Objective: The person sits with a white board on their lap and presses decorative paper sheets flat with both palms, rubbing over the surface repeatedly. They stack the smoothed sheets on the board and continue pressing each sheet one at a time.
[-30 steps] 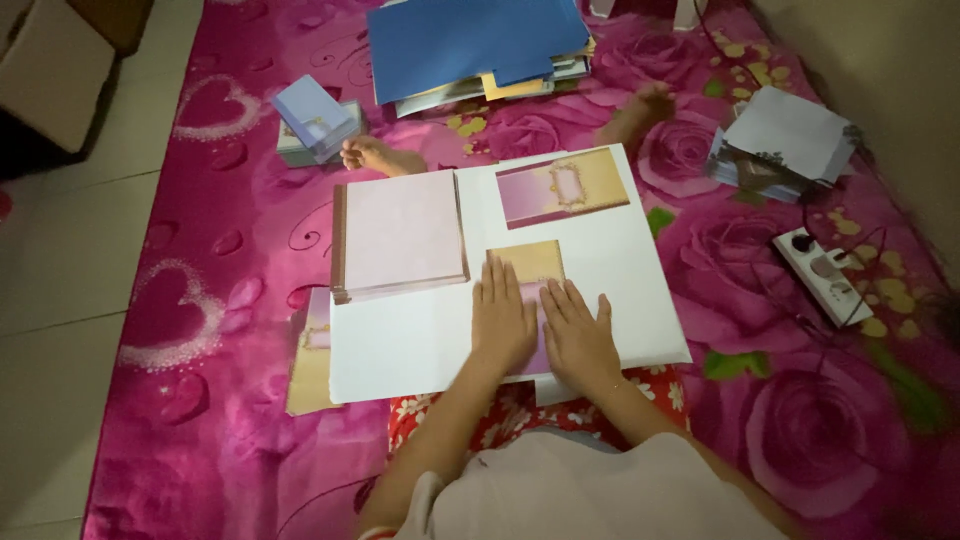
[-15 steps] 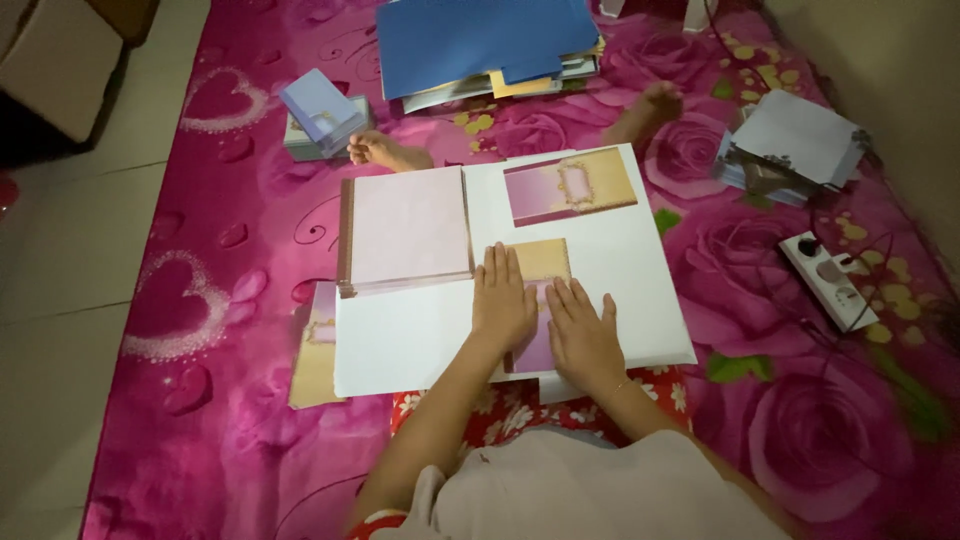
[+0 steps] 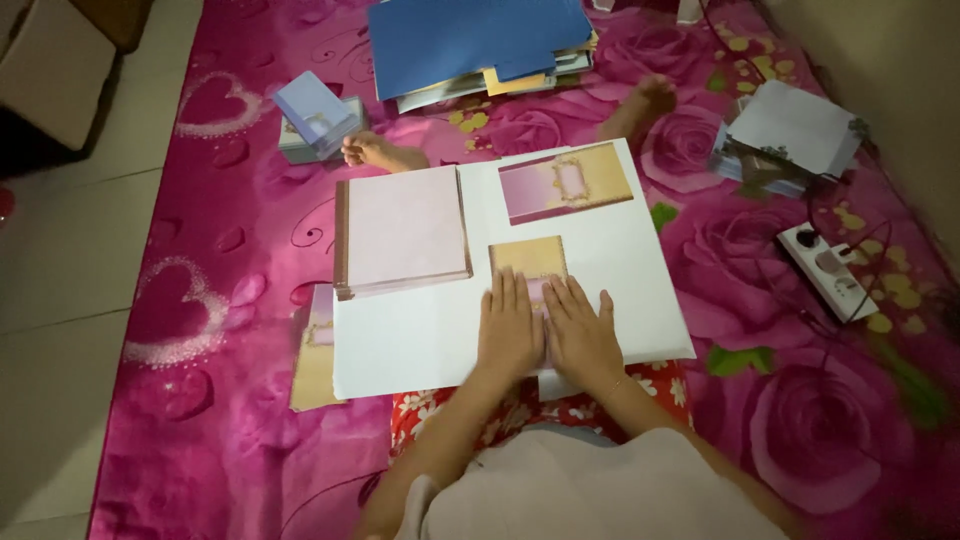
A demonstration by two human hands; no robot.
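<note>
My left hand (image 3: 509, 330) and my right hand (image 3: 582, 335) lie flat, side by side, pressing down on a small gold-and-pink card (image 3: 528, 262). The card rests on a large white board (image 3: 400, 335) across my lap. Only the card's far half shows beyond my fingers. A thick stack of pale pink sheets (image 3: 400, 232) sits on the board to the left. A pink card with a gold frame (image 3: 565, 182) lies at the board's far right.
I sit on a pink rose-patterned mat (image 3: 820, 420), my feet (image 3: 375, 152) showing past the board. Blue folders (image 3: 480, 40) lie ahead, a small blue box (image 3: 315, 115) far left, white envelopes (image 3: 790, 135) and a power strip (image 3: 825, 270) right, and gold cards (image 3: 315, 350) under the board's left edge.
Both hands stay pressed on the small card, shifting only slightly. The camera view has drifted a little.
</note>
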